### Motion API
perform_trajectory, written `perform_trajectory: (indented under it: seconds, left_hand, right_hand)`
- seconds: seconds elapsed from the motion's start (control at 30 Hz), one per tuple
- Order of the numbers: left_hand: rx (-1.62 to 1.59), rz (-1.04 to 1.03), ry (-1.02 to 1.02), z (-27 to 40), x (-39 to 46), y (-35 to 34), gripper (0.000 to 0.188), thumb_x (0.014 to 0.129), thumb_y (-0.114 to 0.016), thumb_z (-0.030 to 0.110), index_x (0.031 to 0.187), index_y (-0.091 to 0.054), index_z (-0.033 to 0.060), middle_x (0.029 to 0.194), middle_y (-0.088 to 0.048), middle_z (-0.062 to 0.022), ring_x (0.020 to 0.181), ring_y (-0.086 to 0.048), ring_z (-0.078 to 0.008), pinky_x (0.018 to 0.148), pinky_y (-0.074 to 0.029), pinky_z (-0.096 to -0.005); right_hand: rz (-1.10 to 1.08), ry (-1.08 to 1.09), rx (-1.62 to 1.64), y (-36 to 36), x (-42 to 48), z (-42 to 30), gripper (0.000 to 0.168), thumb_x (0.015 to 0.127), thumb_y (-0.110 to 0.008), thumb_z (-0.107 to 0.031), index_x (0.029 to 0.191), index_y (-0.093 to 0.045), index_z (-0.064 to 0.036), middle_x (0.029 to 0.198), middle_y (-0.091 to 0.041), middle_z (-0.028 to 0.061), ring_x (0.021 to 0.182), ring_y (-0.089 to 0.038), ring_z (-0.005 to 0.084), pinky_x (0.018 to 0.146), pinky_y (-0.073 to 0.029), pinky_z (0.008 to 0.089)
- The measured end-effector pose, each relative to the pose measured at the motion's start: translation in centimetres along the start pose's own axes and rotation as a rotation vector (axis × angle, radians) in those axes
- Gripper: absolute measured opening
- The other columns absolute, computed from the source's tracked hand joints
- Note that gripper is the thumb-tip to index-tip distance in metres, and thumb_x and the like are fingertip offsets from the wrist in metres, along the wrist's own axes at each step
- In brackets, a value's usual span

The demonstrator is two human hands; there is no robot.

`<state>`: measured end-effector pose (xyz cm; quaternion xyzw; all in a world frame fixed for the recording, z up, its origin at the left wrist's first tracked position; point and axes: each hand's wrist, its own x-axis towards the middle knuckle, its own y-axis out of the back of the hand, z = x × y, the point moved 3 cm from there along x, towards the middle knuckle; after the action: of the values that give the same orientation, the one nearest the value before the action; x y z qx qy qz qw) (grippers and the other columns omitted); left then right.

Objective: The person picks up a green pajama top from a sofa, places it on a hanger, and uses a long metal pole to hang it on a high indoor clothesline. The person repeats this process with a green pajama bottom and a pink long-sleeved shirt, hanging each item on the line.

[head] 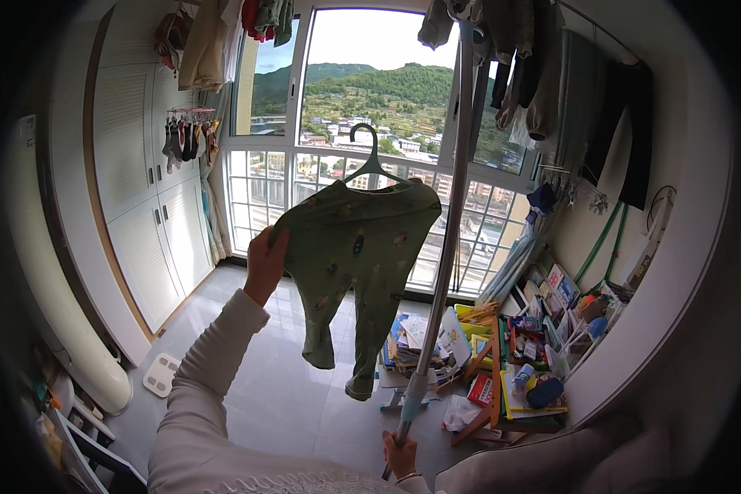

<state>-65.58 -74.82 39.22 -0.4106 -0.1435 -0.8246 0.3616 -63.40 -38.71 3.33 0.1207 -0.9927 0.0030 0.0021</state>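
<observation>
My left hand [266, 262] grips the left edge of a pair of green patterned trousers [352, 241], with the thumb on the near side. The trousers hang spread by the waistband on a dark plastic hanger [371, 162], legs down. The hanger's hook stands free in front of the window. Low on the right, my right hand [399, 455] is closed around a metal telescopic pole [451, 241] with a pale blue collar. The pole slants upward beside the trousers, and its top reaches the clothes hanging overhead.
Clothes [512, 49] hang overhead at right, with a sock hanger [188, 133] at left. Beyond stands a barred window [380, 80]. Books and papers [407, 343] and a cluttered wooden stand [497, 370] occupy the right floor. Left are white cabinets [139, 247] and a bathroom scale [161, 375].
</observation>
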Motion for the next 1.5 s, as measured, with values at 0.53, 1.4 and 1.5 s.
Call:
perform_trajectory:
  seconds: [0.53,1.4,1.5]
  left_hand:
    - [-0.430,0.218,-0.210,10.6,16.5,-3.2,0.023,0.091,-0.056,0.019,0.089,-0.062,-0.0028,0.076,-0.059,-0.0011,0.067,-0.047,-0.0065,0.061,-0.040,-0.0246]
    - [-0.574,0.094,-0.111,13.3,18.0,-3.5,0.022,0.090,-0.058,0.019,0.099,-0.063,-0.0010,0.086,-0.064,-0.0030,0.072,-0.057,-0.0103,0.066,-0.046,-0.0264]
    - [-0.554,0.097,-0.098,13.6,17.8,-3.5,0.022,0.090,-0.058,0.018,0.099,-0.063,-0.0012,0.086,-0.064,-0.0033,0.072,-0.057,-0.0110,0.066,-0.046,-0.0272]
  right_hand:
    - [-0.041,0.160,-0.378,0.6,-1.8,9.4,0.047,0.082,-0.070,-0.034,0.056,-0.044,-0.006,0.046,-0.033,0.0013,0.046,-0.025,0.0103,0.042,-0.021,0.0363]
    - [-0.069,0.138,-0.324,0.2,-0.5,10.2,0.041,0.081,-0.070,-0.031,0.060,-0.046,-0.005,0.048,-0.034,0.0026,0.047,-0.027,0.0113,0.042,-0.023,0.0362]
    - [-0.067,0.137,-0.321,0.3,-0.6,10.3,0.040,0.080,-0.070,-0.030,0.060,-0.046,-0.005,0.048,-0.034,0.0028,0.047,-0.027,0.0114,0.043,-0.023,0.0362]
